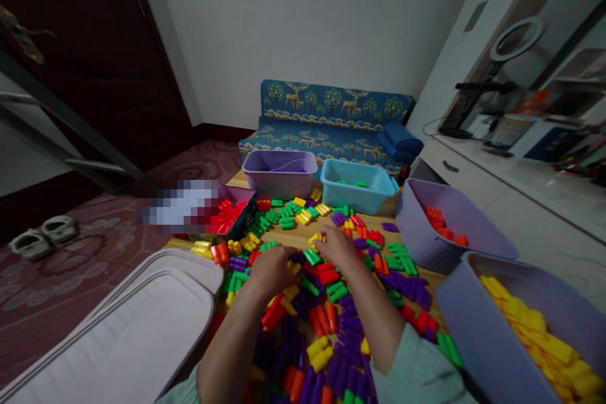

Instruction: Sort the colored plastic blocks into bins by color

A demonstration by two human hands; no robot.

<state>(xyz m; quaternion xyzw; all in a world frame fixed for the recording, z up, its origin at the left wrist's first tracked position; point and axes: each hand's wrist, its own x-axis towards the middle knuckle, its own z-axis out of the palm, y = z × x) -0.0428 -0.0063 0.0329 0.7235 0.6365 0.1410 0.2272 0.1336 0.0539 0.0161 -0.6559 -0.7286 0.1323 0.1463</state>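
Small tube-shaped plastic building pieces in purple, green, red, orange and yellow lie scattered over the wooden table (293,238). My right hand (337,246) reaches over the middle of the spread, its thumb and fingers closed on a yellow plastic piece (316,238). To its left, my left hand (275,270) is curled palm down among the pieces. A second yellow piece (295,267) shows at its fingertips, and the rest of its grip is hidden. Green pieces (311,257) lie between the two hands, with purple pieces (348,334) in front of them.
A purple bin (279,182) and a blue bin (353,199) stand at the back. On the right are a bin (416,227) with orange pieces and one (478,303) with yellow pieces. A box (249,218) at left holds red pieces. Pale lids (142,334) lie front left.
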